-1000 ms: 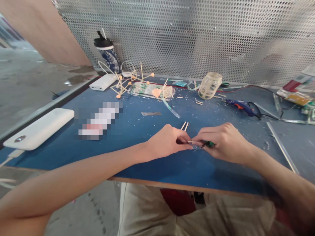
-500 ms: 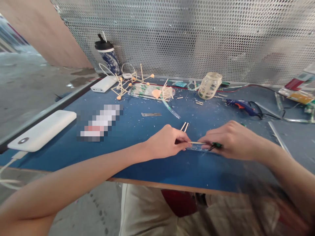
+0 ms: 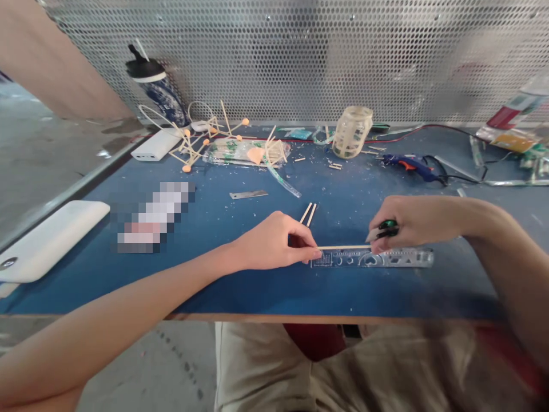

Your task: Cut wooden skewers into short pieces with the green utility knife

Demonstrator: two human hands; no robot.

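My left hand pinches the left end of a thin wooden stick and rests at the left end of a clear plastic stencil ruler. The stick lies along the ruler's upper edge. Closed round a small green-and-black utility knife, my right hand is at the stick's right end. The knife's pale tip points down-left at the stick; whether it touches cannot be made out. Two short wooden sticks lie just beyond my left hand. A loose metal blade is farther left.
Behind are a stick-and-ball frame, a bag of sticks, a stick-built cylinder and a blue glue gun. A tumbler, two white power banks and a blurred-out object stand or lie left. Perforated metal closes the back.
My right hand has lifted and shifted right off the ruler, uncovering most of it and showing the knife more clearly. My left hand still pinches the stick. The view has shifted slightly.
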